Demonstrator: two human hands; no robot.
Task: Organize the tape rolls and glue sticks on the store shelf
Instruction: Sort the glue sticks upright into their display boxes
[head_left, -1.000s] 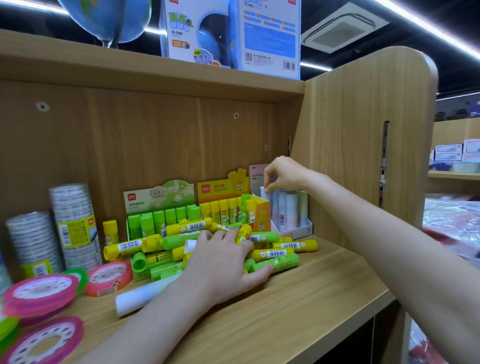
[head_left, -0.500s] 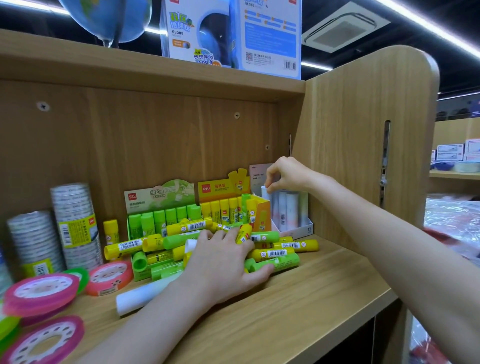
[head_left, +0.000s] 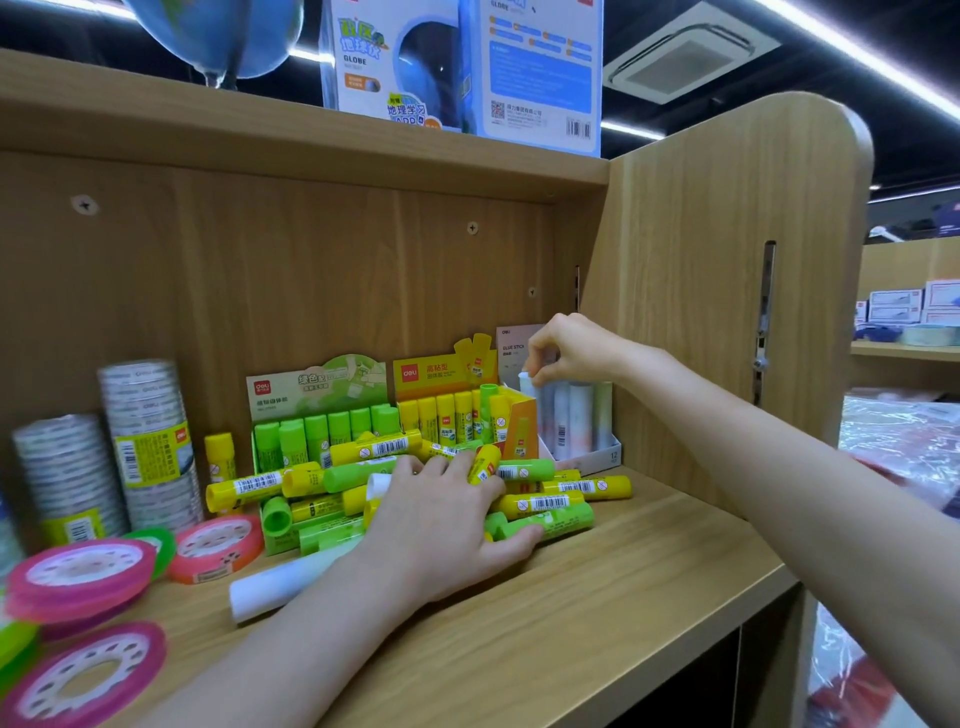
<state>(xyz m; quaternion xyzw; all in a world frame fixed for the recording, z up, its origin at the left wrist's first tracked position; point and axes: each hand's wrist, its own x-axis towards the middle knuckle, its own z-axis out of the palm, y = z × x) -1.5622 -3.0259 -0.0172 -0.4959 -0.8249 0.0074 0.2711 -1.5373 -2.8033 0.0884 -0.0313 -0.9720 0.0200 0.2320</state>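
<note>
A heap of yellow and green glue sticks (head_left: 561, 503) lies on the wooden shelf (head_left: 597, 587). My left hand (head_left: 447, 519) rests flat on the heap, fingers spread. My right hand (head_left: 566, 348) pinches the top of a white glue stick (head_left: 531, 387) standing in the white display box (head_left: 597, 452) at the back right. Beside that box stand a yellow display box (head_left: 519, 426) and a green one (head_left: 317, 395), both holding upright sticks. A large white stick (head_left: 280, 584) lies under my left forearm. Stacked clear tape rolls (head_left: 150, 441) and pink tape rolls (head_left: 83, 571) sit at the left.
The shelf's right side panel (head_left: 727, 291) stands close behind my right hand. A globe (head_left: 218, 31) and its blue box (head_left: 462, 67) stand on the board above. The shelf front to the right of the heap is bare wood.
My right hand has shifted slightly at the white box, still on the white stick's top. My left hand stays on the heap.
</note>
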